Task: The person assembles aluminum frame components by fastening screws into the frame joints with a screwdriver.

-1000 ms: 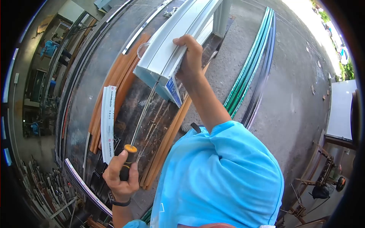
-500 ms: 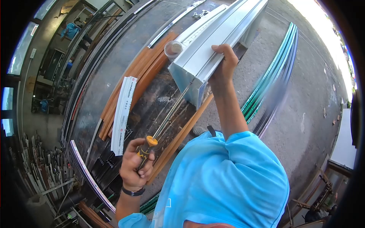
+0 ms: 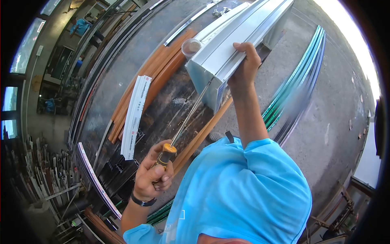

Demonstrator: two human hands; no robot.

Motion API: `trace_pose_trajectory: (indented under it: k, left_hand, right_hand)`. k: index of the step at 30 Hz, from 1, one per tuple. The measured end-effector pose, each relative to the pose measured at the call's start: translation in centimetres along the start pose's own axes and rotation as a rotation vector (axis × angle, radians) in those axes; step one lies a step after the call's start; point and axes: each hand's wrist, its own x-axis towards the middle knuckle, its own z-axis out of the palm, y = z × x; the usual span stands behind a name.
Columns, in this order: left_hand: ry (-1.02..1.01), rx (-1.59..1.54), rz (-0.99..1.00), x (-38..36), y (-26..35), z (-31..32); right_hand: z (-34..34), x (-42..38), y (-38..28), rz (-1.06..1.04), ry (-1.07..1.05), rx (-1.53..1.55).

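Note:
In my left hand [image 3: 152,173], closed round its handle, is a long screwdriver [image 3: 165,153] with a black and yellow grip. Its thin shaft slants up and right to the lower cut end of a white metal profile [image 3: 233,51]. The tip meets the profile near its corner; exactly what it touches is too small to tell. My right hand [image 3: 245,65] grips the profile's right edge, thumb on the top face and fingers hidden below. A clear round tub [image 3: 191,47] stands just left of the profile. A short printed white strip [image 3: 136,118] lies left of the screwdriver.
Brown profiles [image 3: 162,67] lie lengthwise on the dark worktable [image 3: 115,67]. Green profiles [image 3: 294,73] rest on the right. A rack of offcuts [image 3: 53,175] stands at lower left. A person in blue [image 3: 80,27] is in the far background.
The screwdriver handle and my left hand have shifted slightly right, and the handle has turned. My right hand still holds the profile. The whole view has moved a little.

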Motion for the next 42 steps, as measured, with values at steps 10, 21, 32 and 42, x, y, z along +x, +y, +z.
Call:
trace_pose_trajectory:
  k: [10,21,32,42]
  left_hand:
    - [0.109,-0.659,-0.313,-1.2,-1.3,0.9]
    - [0.051,0.269,0.285,0.6,-0.7,-0.1]
    - [0.049,0.760,0.443,0.1,-0.5,-2.0]
    - [0.063,0.492,0.360,0.4,-1.3,-0.5]
  right_hand:
    - [-0.3,-0.2,-0.3,0.021,-0.055,-0.038]
    - [0.7,-0.8,-0.3,0.057,-0.028,-0.042]
    - [1.9,-1.6,0.2,0.059,-0.010,-0.032]
    - [1.4,-2.1,0.5,0.058,-0.016,-0.029]
